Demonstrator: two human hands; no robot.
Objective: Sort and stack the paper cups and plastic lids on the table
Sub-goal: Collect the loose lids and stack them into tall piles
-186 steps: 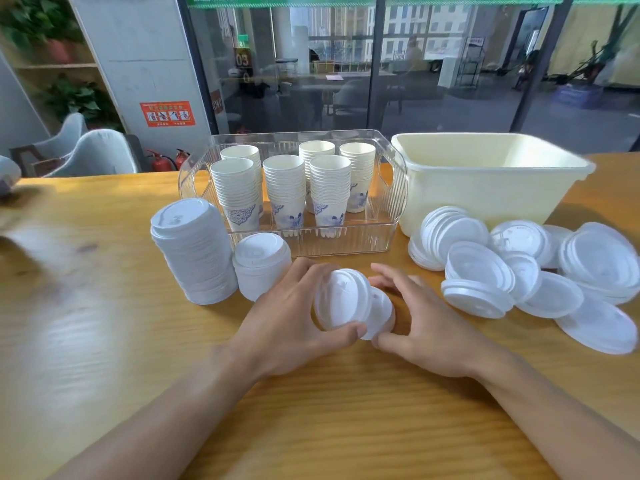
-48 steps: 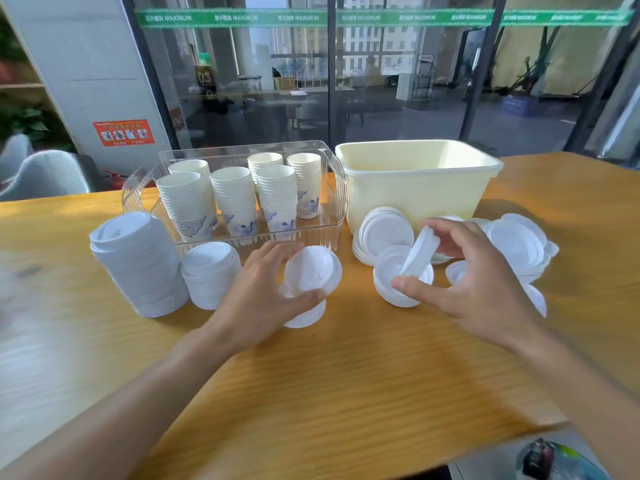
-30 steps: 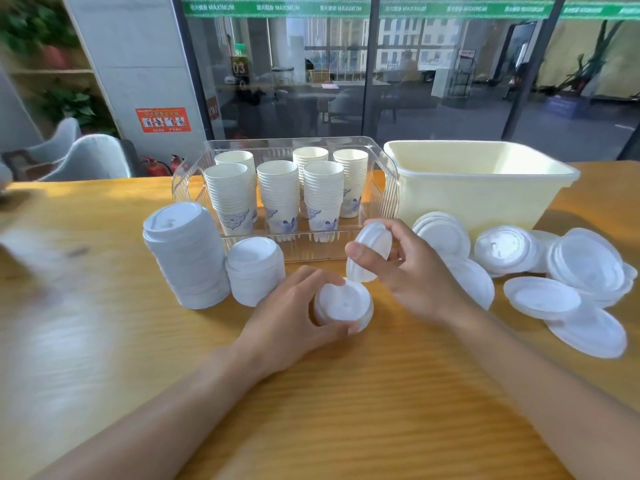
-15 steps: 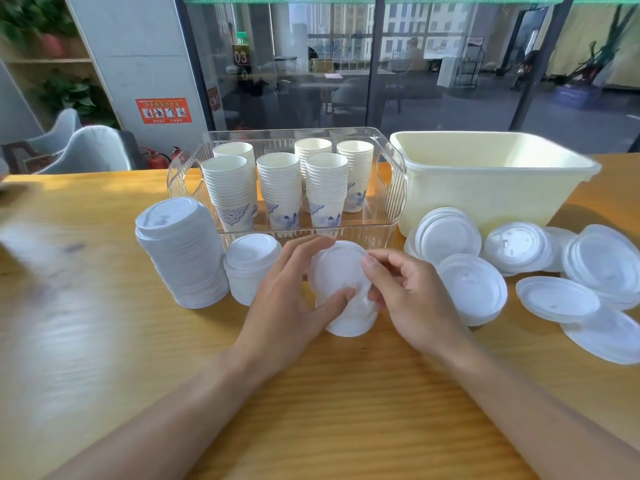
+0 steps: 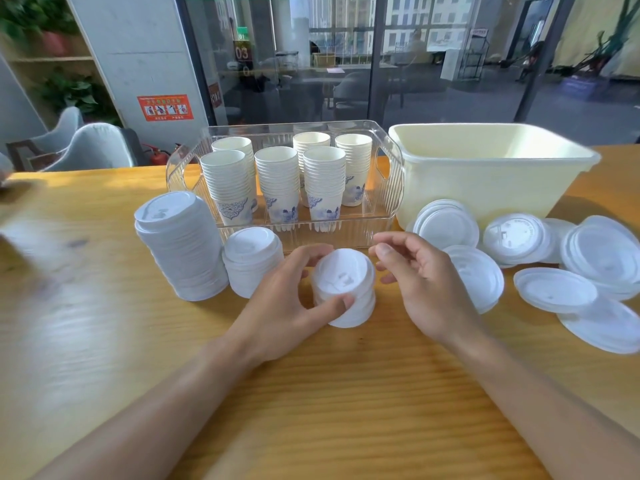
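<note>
Head view: my left hand [image 5: 284, 299] grips the small lid stack [image 5: 344, 287] on the desk [image 5: 346, 410], steadying it, I judge; my right hand [image 5: 426, 282] hovers beside it, fingers loosely curled, empty.

Wooden table [image 5: 104, 341] showing smooth grain, center frame; clear ribbed plastic bin [image 5: 388, 188] gleaming; white plastic lids [image 5: 554, 289] looking matt; cream plastic tub [image 5: 485, 188] smooth.

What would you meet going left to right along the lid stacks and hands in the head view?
Tall lid stack → short lid stack → left hand → held lid stack → right hand → loose lids.
</note>
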